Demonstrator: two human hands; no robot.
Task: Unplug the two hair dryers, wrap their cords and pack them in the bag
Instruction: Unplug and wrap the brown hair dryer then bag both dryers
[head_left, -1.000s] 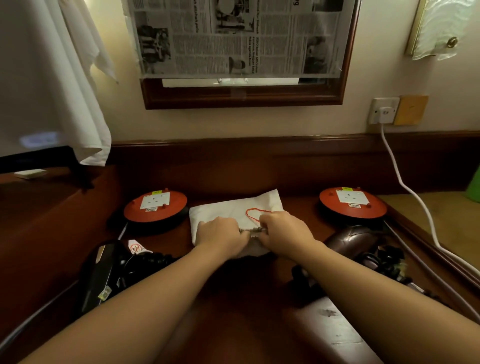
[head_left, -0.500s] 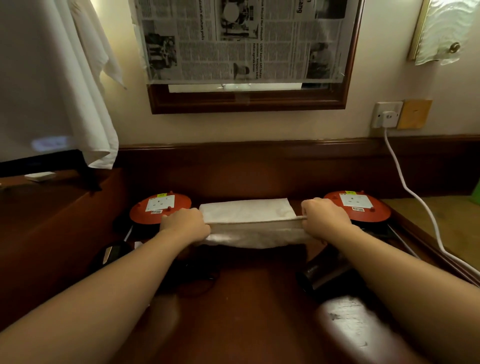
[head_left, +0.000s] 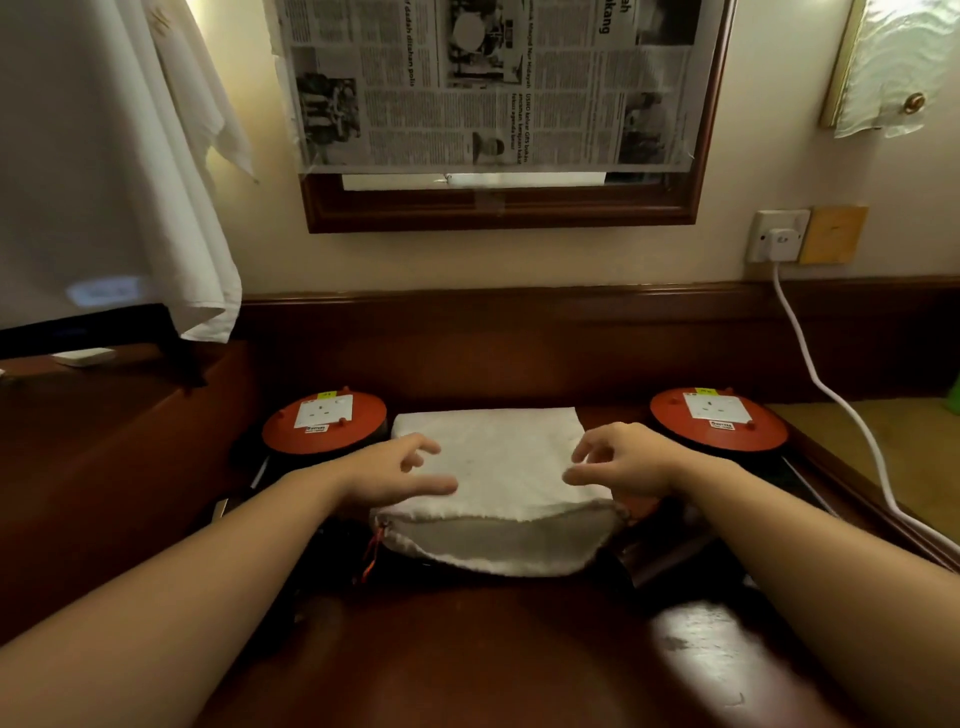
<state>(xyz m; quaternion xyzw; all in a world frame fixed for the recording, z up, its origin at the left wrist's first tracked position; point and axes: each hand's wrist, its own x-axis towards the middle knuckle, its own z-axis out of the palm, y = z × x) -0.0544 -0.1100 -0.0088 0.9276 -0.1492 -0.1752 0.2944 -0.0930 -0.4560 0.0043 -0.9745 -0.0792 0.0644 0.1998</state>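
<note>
Your left hand (head_left: 395, 473) hovers at the bag's (head_left: 493, 467) left edge, grip spread, fingers loosely fanned and holding nothing. The white bag lies on the desk (head_left: 467, 649) between two red socket reels, its mouth gaping toward you. Your right hand (head_left: 623, 460) mirrors it at the right edge, grip likewise spread.

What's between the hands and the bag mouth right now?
Nothing visible. The left hand and right hand hover open over the white bag, whose mouth gapes toward the person, unobstructed. The hair dryers are barely visible in the dark beside it.
</note>
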